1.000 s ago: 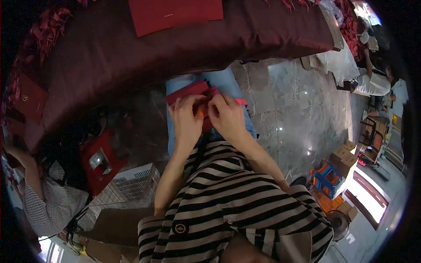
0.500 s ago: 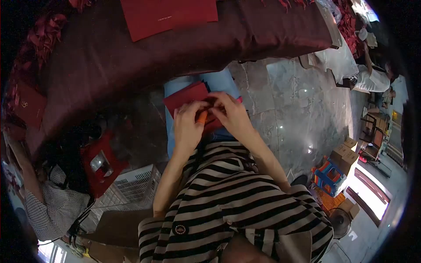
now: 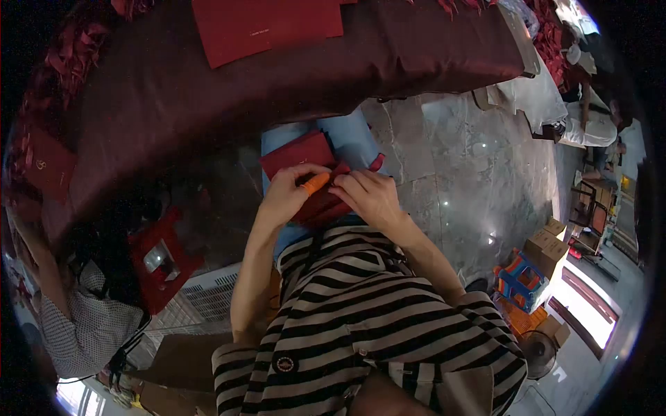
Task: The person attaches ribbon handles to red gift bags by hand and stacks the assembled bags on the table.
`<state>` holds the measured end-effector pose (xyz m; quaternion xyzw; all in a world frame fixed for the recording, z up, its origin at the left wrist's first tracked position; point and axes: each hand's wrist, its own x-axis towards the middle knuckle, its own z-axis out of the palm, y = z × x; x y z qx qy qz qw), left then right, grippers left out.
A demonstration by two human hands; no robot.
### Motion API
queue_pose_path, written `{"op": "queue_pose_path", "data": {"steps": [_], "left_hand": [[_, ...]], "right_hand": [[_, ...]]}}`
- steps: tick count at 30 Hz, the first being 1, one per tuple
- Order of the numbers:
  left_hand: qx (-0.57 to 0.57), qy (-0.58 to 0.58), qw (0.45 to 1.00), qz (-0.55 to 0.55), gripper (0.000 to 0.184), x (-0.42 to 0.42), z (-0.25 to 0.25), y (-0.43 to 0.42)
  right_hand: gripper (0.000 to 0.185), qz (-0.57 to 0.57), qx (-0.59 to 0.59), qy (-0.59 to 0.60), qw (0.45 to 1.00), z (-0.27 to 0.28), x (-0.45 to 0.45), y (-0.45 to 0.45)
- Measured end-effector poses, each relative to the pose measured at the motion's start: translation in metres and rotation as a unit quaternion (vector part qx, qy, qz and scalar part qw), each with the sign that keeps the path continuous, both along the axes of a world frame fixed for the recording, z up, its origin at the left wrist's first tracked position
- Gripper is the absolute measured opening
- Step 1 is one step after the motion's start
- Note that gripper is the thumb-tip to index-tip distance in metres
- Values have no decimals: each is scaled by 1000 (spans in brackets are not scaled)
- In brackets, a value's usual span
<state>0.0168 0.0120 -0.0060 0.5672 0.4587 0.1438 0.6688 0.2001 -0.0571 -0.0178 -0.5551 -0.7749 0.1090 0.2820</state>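
Note:
A dark red folded piece (image 3: 300, 154), like a small bag or box, rests on my lap over blue jeans. My left hand (image 3: 286, 194) lies at its lower left, an orange cover on the thumb, its fingers closed on the red piece's edge. Across from it, my right hand (image 3: 371, 199) has its fingertips pinched on a dark red ribbon (image 3: 340, 171). Another bit of ribbon (image 3: 377, 163) sticks out above the right hand. The fingers partly hide the place where ribbon and red piece meet.
A table with a dark red cloth (image 3: 291, 83) spans the front, bearing a red sheet (image 3: 267, 28). At left are a person's patterned sleeve (image 3: 90, 326), a red stool (image 3: 156, 267) and a white crate (image 3: 208, 298). Cartons (image 3: 544, 249) and a fan (image 3: 538, 350) stand right.
My left hand has shifted a little left and its orange-covered thumb now points across the red piece. My right hand has moved slightly lower and to the right.

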Motion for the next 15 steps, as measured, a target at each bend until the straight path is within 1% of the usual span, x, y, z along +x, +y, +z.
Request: {"op": "queue_pose_path", "data": {"steps": [2,3,5,6,8,9,11,12,13,14,15], "left_hand": [[52,34,998,15,19,2,-2,-2],[52,33,998,13,19,2,-1,-1],[8,75,997,-23,20,2,3,1],[6,75,997,-24,20,2,2,0],[50,60,997,11,15,4,1,-1],[51,60,997,10,15,6,-1,-3],[87,85,992,30,12,9,-6,-9],[40,-7,993,111,12,10,-10,-9],[-12,-98,977,188,12,11,-15,-10],[-29,-111,969,220,12,9,-22,-7],[-29,-114,969,216,12,13,-20,-7]], "right_hand": [[21,6,7,-13,1000,1,0,1],[21,5,7,-14,1000,1,0,1],[21,1,13,-6,1000,-3,-1,0],[21,0,11,-6,1000,-2,-1,-1],[26,-7,-51,10,999,4,-1,1],[26,-8,-50,10,999,5,1,2],[29,-2,-180,87,980,9,9,3],[29,-6,-178,87,980,13,15,6],[36,13,-245,101,964,20,23,9],[43,32,-311,116,943,27,29,11],[43,27,-309,114,944,36,34,14]]}}
